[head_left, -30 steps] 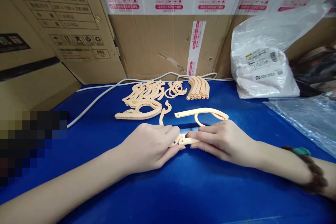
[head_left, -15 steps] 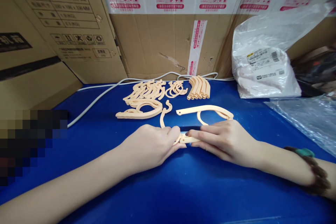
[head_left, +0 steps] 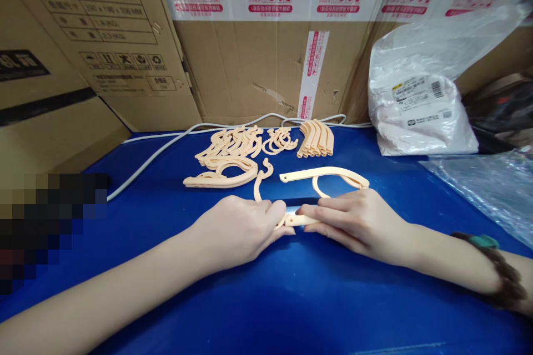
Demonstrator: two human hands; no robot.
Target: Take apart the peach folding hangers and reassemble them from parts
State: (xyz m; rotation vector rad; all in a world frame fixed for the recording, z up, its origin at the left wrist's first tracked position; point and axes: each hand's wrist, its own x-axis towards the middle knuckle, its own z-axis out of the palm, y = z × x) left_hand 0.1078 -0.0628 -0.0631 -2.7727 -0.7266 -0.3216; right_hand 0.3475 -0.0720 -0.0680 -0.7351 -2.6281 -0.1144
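Note:
Both hands meet low over the middle of the blue tabletop. My left hand (head_left: 239,230) is closed, thumb and fingers pinching a curved peach plastic hanger piece; most of it is hidden in the grip. Closed too, my right hand (head_left: 358,227) grips a peach hanger arm (head_left: 297,220), whose holed end points left and touches or nearly touches the left hand's piece. Just beyond the hands lie a loose hanger hook (head_left: 261,182) and a long hanger arm (head_left: 325,172) with a curved part under it. Folded hangers (head_left: 225,177) lie behind my left hand.
Toward the back are a pile of curved hanger parts (head_left: 235,142), small hooks (head_left: 280,141) and a neat row of hanger arms (head_left: 316,138). A white cable (head_left: 158,159) runs along cardboard boxes (head_left: 250,66). A white plastic bag (head_left: 420,105) and clear plastic film (head_left: 487,183) lie right.
The hands stay almost where they were. Between the fingertips, the hanger arm's holed end has shifted very slightly; the things on the table have not moved.

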